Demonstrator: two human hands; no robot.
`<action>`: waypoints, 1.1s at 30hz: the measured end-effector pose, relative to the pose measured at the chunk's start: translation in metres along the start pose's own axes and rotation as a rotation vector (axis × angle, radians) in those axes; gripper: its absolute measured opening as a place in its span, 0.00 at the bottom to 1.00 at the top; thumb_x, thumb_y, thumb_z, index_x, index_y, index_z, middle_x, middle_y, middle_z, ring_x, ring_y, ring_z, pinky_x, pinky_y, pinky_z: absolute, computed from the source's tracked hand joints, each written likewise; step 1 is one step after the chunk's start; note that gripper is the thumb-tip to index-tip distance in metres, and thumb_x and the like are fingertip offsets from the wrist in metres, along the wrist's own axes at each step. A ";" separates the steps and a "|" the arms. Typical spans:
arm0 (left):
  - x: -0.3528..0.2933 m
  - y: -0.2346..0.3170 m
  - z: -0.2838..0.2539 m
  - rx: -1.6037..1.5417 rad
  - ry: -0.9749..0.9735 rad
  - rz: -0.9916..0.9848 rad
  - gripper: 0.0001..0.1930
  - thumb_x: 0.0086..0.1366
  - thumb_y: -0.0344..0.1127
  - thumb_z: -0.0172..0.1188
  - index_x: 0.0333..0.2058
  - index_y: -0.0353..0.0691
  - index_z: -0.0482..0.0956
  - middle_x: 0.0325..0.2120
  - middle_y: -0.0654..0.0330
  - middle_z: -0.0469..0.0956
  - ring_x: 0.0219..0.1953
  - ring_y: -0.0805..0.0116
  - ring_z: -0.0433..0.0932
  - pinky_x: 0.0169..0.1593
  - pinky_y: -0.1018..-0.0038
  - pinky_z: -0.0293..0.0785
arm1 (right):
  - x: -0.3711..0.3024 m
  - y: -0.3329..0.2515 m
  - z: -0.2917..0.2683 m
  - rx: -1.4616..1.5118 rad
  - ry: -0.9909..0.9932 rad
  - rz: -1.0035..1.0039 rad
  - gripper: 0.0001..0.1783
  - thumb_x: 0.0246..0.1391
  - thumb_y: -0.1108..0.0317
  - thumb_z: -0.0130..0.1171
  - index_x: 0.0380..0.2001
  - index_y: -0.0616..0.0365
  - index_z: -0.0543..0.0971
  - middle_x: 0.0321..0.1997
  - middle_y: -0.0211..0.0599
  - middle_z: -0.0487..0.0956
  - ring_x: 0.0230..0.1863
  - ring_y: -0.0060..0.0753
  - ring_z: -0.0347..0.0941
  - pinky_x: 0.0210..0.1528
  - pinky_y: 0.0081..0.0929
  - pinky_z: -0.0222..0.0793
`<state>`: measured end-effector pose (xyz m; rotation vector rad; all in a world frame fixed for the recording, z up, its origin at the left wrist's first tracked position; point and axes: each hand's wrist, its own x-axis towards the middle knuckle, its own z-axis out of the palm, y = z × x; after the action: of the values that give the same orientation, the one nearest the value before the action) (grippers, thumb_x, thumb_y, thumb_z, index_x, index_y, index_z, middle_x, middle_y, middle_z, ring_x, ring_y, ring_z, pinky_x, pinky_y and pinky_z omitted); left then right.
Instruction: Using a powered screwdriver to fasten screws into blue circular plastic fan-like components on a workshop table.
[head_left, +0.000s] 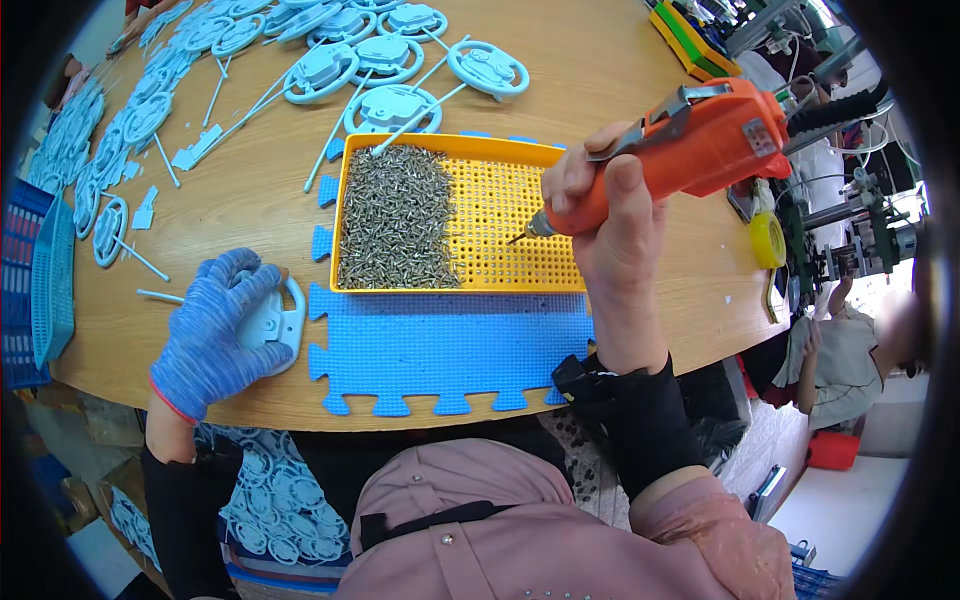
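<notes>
My left hand [212,335], in a blue knit glove, is closed over a light-blue plastic steering-wheel part [291,325] on the table. A thin stalk of the part sticks out on its left. My bare right hand [625,230] grips an orange electric screwdriver [690,140], its bit pointing down and left over a yellow tray [450,291]. Small metal screws [395,215] heap in the tray's left half. On the right its perforated base shows, with some screws seated in the holes below the bit. I cannot make out a screw on the bit.
A blue foam mat [450,345] lies under the tray. Many more steering-wheel parts [395,108] cover the table's far left, and others fill a bin [285,500] below its edge. Yellow tape [768,240] stands at right. Another person [845,370] sits farther right.
</notes>
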<state>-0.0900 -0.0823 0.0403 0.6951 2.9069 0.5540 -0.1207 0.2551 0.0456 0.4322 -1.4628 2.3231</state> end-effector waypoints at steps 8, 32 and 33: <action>-0.020 0.050 0.006 0.146 0.175 -0.180 0.31 0.37 0.36 0.71 0.46 0.40 0.76 0.48 0.48 0.69 0.49 0.50 0.69 0.52 0.60 0.68 | -0.001 0.001 -0.001 -0.011 -0.030 0.027 0.15 0.52 0.63 0.62 0.30 0.60 0.68 0.18 0.31 0.71 0.19 0.20 0.67 0.21 0.17 0.62; -0.007 0.113 0.088 -0.234 0.434 -0.051 0.27 0.40 0.50 0.70 0.39 0.45 0.77 0.38 0.55 0.70 0.41 0.55 0.70 0.40 0.60 0.66 | -0.069 -0.027 0.083 -0.167 -0.314 0.155 0.26 0.49 0.48 0.65 0.35 0.59 0.67 0.21 0.32 0.70 0.19 0.26 0.66 0.22 0.24 0.64; -0.007 0.114 0.086 -0.226 0.448 -0.037 0.26 0.40 0.50 0.70 0.39 0.46 0.77 0.37 0.56 0.70 0.40 0.55 0.70 0.39 0.60 0.66 | -0.069 -0.031 0.085 -0.176 -0.324 0.143 0.26 0.49 0.50 0.66 0.35 0.59 0.68 0.20 0.32 0.70 0.19 0.26 0.66 0.22 0.24 0.64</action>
<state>-0.0204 0.0371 0.0034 0.5419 3.1652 1.1454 -0.0403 0.1811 0.0751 0.7002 -1.8879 2.2831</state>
